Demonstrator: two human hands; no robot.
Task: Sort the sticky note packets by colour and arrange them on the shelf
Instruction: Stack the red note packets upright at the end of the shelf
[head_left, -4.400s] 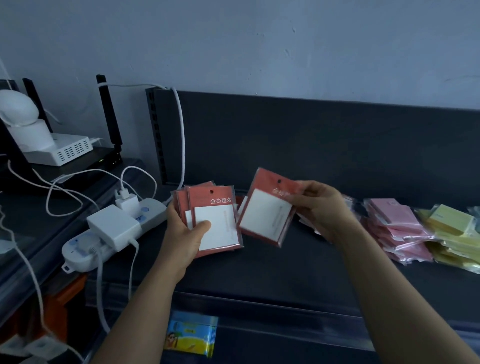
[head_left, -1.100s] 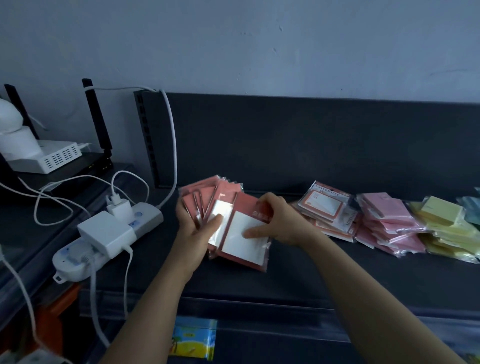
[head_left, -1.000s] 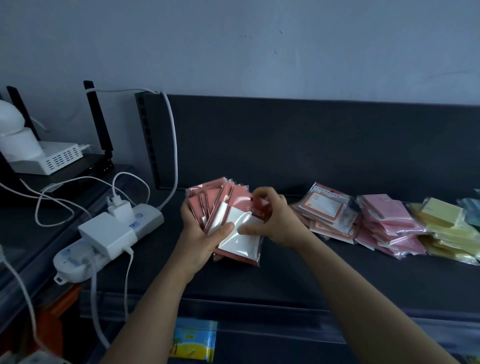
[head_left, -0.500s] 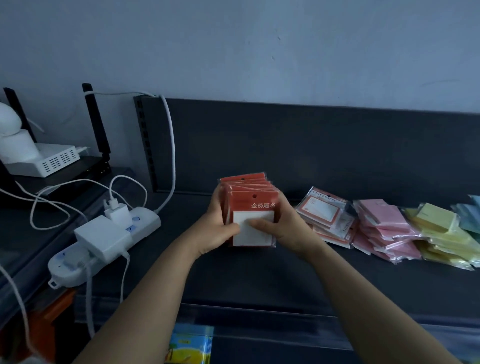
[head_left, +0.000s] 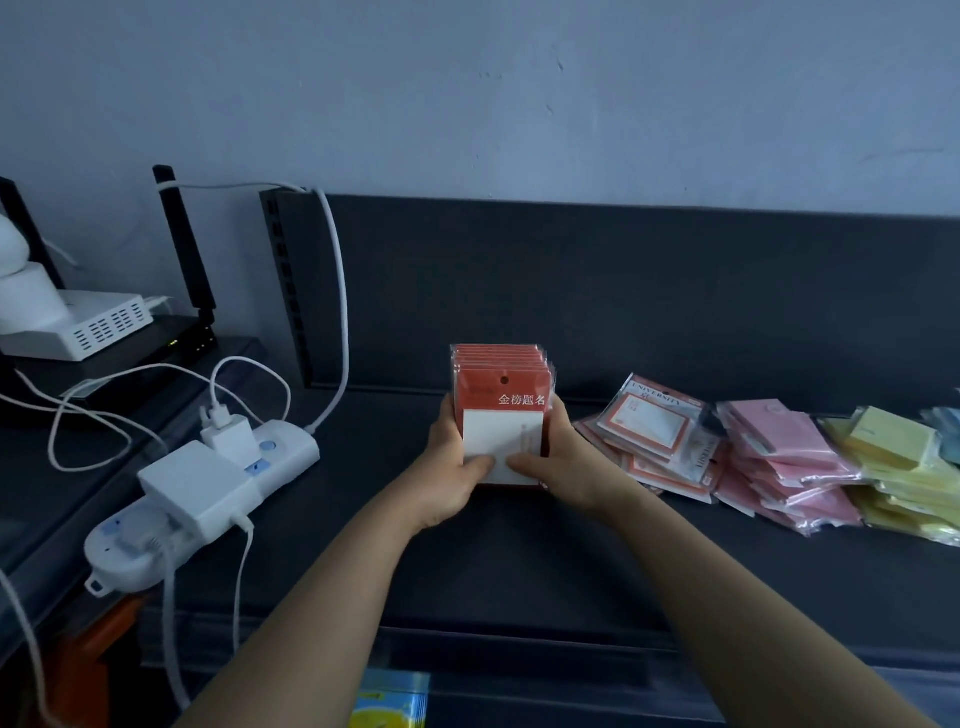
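A squared-up stack of red sticky note packets (head_left: 503, 395) stands upright on the dark shelf (head_left: 519, 561), white pad faces toward me. My left hand (head_left: 451, 475) grips its left side and my right hand (head_left: 558, 465) grips its right side, thumbs pressed on the front packet. To the right lie piles sorted by colour: orange-bordered packets (head_left: 652, 434), pink packets (head_left: 784, 462) and yellow packets (head_left: 898, 467). A sliver of blue packets (head_left: 948, 426) shows at the right edge.
A white power strip (head_left: 202, 499) with plugged adapters and cables lies at the shelf's left end. A router (head_left: 78, 325) with black antennas sits on the neighbouring surface. The shelf's dark back panel (head_left: 623, 291) rises behind. A colourful packet (head_left: 389, 699) shows below the shelf's front lip.
The fanned red packets were gathered between both hands into one neat stack, turned upright and stood on the shelf, a little further right than before.
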